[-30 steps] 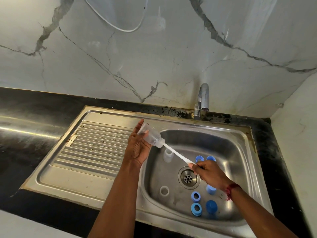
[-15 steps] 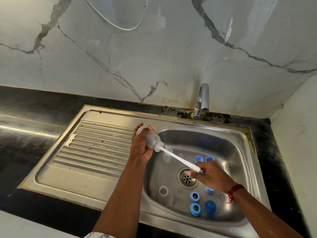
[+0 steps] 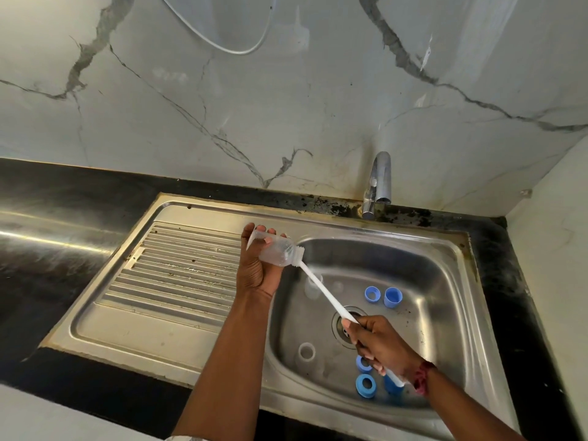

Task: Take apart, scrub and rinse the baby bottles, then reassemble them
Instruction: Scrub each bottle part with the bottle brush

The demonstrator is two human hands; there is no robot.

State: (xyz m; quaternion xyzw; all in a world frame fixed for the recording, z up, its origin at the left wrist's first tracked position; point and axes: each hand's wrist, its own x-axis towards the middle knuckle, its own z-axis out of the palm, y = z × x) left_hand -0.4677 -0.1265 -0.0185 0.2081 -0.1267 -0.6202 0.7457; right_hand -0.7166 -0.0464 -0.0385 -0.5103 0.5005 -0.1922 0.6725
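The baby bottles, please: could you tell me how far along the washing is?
Taken apart: blue rings and caps lie loose in the sink. In hand: the left hand holds a clear bottle tilted, and the right hand holds the white brush pushed into it. Left: a clear piece in the basin, rinsing (no water shows at the tap), reassembly.

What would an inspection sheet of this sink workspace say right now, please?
Surface: steel sink, basin and ribbed drainboard.
Job's things: clear bottle with white brush pushed into its neck; blue rings and caps and clear parts lie in the basin.
Clutter: nothing seen.
Hands: left hand holds the bottle; right hand grips the brush handle.
Cables: white line looped on the wall.
Surroundings: tap, no water seen; marble wall; black counter.
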